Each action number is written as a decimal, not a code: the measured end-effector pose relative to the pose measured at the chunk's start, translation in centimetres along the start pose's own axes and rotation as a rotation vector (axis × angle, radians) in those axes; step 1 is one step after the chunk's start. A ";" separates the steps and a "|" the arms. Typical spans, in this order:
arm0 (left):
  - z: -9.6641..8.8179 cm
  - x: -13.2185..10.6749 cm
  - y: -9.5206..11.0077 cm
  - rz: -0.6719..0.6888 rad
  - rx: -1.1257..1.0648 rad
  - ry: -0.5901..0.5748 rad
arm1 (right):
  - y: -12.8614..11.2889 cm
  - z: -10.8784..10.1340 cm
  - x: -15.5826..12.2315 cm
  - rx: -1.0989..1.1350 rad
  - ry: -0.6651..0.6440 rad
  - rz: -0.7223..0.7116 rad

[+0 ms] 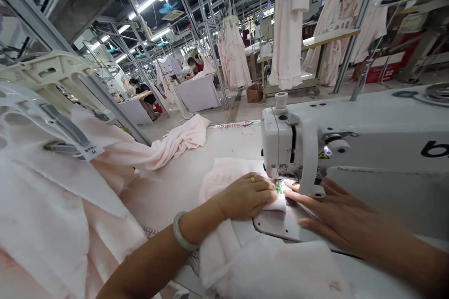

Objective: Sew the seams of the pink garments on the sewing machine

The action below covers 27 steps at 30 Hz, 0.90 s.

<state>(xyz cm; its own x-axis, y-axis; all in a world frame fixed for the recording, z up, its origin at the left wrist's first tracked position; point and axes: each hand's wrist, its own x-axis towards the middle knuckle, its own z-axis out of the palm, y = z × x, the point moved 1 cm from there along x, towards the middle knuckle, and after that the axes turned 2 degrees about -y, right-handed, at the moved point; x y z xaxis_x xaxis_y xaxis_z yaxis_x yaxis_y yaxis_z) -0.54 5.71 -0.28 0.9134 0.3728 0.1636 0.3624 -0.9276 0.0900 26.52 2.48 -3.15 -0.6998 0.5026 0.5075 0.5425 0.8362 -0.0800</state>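
Note:
A pale pink fleece garment piece lies on the sewing machine bed, its edge under the presser foot, which has green on it. My left hand rests on this garment just left of the foot, fingers bent and pressed together on the cloth. To the right of the foot, my right hand is open, with its fingers stretched towards the needle and a fingertip at the fabric edge. The white sewing machine stands over both hands, and its lamp lights the stitching spot. More of the garment hangs over the table's front.
Pink garments hang on pale plastic hangers close on the left. A sleeve-like length of pink cloth trails onto the table. Behind are metal posts, racks of hanging garments, and people at other machines.

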 end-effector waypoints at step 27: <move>-0.4 -0.9 1.3 -0.020 -0.050 -0.008 | -0.8 -0.7 1.0 0.225 -0.184 0.092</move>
<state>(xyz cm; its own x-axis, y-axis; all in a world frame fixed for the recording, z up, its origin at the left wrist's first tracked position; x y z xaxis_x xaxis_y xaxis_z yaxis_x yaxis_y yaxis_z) -0.94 4.19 0.12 0.9075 0.3912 0.1531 0.3715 -0.9175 0.1424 25.73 2.18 -2.03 -0.7363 0.5925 0.3269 0.5054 0.8027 -0.3167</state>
